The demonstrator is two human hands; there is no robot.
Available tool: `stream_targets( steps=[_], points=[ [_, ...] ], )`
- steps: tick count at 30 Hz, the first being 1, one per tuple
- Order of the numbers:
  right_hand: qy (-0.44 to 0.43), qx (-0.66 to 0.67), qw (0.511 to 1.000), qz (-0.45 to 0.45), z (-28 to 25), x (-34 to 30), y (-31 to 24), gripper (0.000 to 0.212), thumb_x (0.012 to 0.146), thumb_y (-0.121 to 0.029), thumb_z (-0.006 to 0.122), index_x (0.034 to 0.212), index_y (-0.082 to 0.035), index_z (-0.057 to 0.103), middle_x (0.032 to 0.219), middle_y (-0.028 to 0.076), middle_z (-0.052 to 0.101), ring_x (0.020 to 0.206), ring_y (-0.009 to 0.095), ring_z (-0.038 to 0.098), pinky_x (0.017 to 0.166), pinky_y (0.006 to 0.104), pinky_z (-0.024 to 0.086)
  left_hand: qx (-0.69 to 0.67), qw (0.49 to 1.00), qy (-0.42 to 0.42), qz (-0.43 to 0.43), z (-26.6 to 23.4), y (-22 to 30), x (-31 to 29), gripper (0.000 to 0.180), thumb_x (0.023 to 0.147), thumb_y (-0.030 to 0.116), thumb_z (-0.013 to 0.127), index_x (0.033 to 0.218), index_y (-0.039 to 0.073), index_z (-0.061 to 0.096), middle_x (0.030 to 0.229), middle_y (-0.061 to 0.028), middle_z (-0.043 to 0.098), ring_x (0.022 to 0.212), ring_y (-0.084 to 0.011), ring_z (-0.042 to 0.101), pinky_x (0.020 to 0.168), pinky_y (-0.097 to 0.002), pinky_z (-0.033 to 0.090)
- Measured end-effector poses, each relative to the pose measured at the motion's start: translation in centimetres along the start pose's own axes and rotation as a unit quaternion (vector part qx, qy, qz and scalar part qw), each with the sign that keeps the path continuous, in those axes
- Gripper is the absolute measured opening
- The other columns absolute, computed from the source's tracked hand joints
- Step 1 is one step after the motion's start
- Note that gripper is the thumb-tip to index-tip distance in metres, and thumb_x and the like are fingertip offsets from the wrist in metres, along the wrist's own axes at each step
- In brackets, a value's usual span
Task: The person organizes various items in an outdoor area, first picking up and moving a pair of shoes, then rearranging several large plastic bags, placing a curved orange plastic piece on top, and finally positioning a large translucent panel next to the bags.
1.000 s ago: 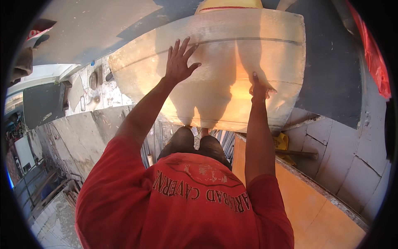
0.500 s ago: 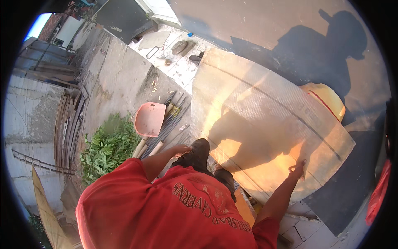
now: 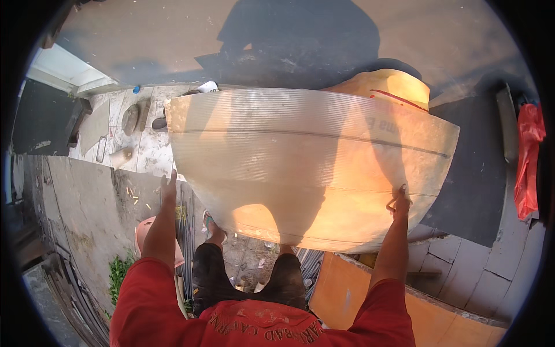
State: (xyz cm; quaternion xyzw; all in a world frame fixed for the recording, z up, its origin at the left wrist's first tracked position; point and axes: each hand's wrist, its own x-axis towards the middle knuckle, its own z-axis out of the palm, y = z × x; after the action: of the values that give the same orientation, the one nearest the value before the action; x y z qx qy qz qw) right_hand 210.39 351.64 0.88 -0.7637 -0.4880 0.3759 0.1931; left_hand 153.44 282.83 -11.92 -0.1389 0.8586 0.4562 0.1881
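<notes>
A large translucent ribbed panel (image 3: 260,168) lies before me, with dark lines running across it and my shadow falling over it. My left hand (image 3: 169,188) is beside the panel's left edge, fingers stretched forward; whether they touch the edge I cannot tell. On the right part of the panel rests my right hand (image 3: 399,202), its fingers apart against the surface. Behind the panel's far right side, a yellow-orange rounded object (image 3: 384,87) with a red stripe sticks out, partly covered.
A curved orange board (image 3: 347,283) lies by my right leg. Dark rods (image 3: 188,214) and a pink dustpan-like scoop (image 3: 144,231) are at left, near green leaves (image 3: 119,274). A dark sheet (image 3: 468,173) and red plastic (image 3: 527,162) lie at right.
My view has turned rightward, and the panel now lies more squarely before me. My left hand has moved from beside my knee out to the panel's left edge. My right hand stays on the panel.
</notes>
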Motion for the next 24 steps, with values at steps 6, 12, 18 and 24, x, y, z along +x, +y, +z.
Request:
stream_targets(
  steps=[6, 12, 18, 24],
  points=[
    [-0.078, -0.034, 0.995, 0.049, -0.6, -2.9, -0.9, 0.088, 0.091, -0.074, 0.049, 0.135, 0.002, 0.047, 0.128, 0.02, 0.05, 0.113, 0.034, 0.054, 0.064, 0.043, 0.063, -0.181, 0.978, -0.104, 0.007, 3.2, 4.3, 7.3, 0.079, 0.086, 0.063, 0.067, 0.12, -0.008, 0.059, 0.111, -0.0129, 0.061, 0.101, -0.0202, 0.055, 0.086, -0.0341, 0.043],
    [-0.099, 0.032, 0.994, 0.046, -0.2, -3.5, -0.9, 0.092, 0.084, -0.077, 0.056, 0.138, -0.004, 0.046, 0.135, 0.016, 0.051, 0.12, 0.033, 0.052, 0.067, 0.045, 0.062, -0.204, 0.979, -0.011, -0.004, -1.9, 9.8, 3.4, 0.071, 0.087, 0.053, 0.073, 0.129, -0.004, 0.062, 0.121, -0.0119, 0.064, 0.108, -0.0218, 0.059, 0.096, -0.0329, 0.044],
    [-0.043, 0.085, 0.995, -0.03, 1.2, -4.3, -3.3, 0.101, 0.077, -0.08, 0.063, 0.142, -0.006, 0.041, 0.127, 0.016, 0.059, 0.098, 0.034, 0.062, 0.058, 0.0499, 0.057, -0.073, 0.992, 0.058, 0.09, -6.8, 28.9, -2.3, 0.07, 0.083, 0.059, 0.074, 0.111, -0.005, 0.067, 0.088, -0.0103, 0.063, 0.074, -0.0183, 0.054, 0.072, -0.0329, 0.045],
    [0.0, 0.137, 0.99, -0.011, 2.1, -3.5, -4.8, 0.134, 0.064, -0.071, 0.081, 0.156, 0.001, 0.014, 0.137, 0.021, 0.055, 0.114, 0.036, 0.06, 0.06, 0.0477, 0.057, 0.034, 0.992, 0.045, 0.116, -8.4, 35.9, -1.1, 0.057, 0.086, 0.062, 0.068, 0.073, 0.006, 0.063, 0.065, -0.0035, 0.054, 0.056, -0.015, 0.048, 0.053, -0.0318, 0.037]
  ],
)
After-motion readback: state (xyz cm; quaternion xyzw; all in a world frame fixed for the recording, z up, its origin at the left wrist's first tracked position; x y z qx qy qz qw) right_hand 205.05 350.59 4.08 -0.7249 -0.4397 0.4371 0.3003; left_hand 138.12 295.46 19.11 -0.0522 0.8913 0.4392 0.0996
